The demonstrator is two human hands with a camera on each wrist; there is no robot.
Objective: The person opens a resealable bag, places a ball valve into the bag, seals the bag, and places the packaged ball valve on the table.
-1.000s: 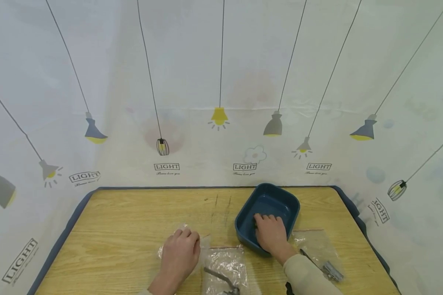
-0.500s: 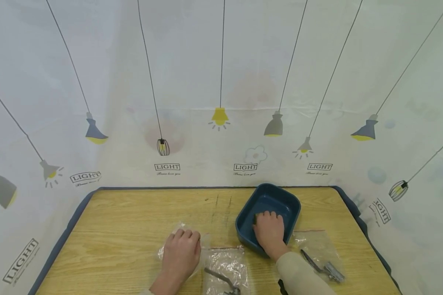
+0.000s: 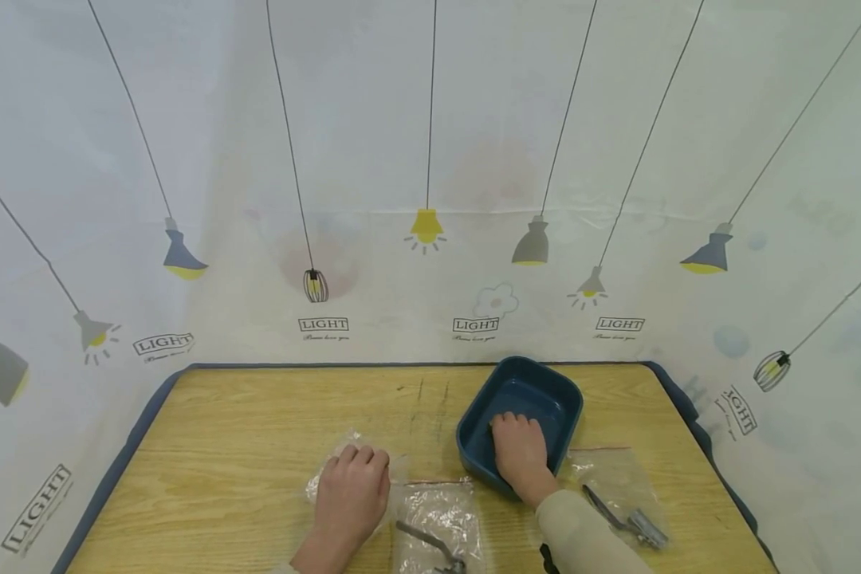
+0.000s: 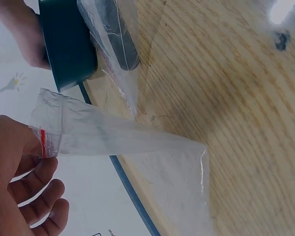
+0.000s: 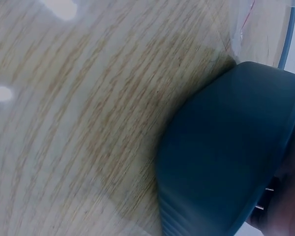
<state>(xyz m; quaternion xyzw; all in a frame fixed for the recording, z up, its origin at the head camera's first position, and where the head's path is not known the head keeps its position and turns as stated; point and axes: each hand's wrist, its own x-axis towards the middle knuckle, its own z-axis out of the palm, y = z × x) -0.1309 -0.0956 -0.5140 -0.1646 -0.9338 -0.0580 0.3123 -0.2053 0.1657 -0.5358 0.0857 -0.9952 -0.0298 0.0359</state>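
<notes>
My left hand (image 3: 354,488) pinches a clear zip-lock bag (image 4: 172,182) near its red seal strip between thumb and forefinger, the other fingers loosely bent. That bag hangs slack, and I see nothing inside it. My right hand (image 3: 520,453) reaches into a dark blue plastic basin (image 3: 473,406), fingers curled downward. In the right wrist view a small dark part with metallic glints (image 5: 266,199) shows by this hand over the rim (image 5: 280,157); its kind is unclear. The fingertips are hidden from above.
Between the hands lies a clear bag (image 3: 438,502) with a grey metal lever (image 3: 430,538). A second such bag (image 3: 610,466), holding a dark lever with a silvery clamp (image 3: 646,528), lies right of the basin. The wooden table (image 3: 273,414) meets a printed curtain at the back.
My right hand shifts slightly inside the basin and its forearm swings left, uncovering more of the lever bag at right. The left hand stays nearly still with its bag.
</notes>
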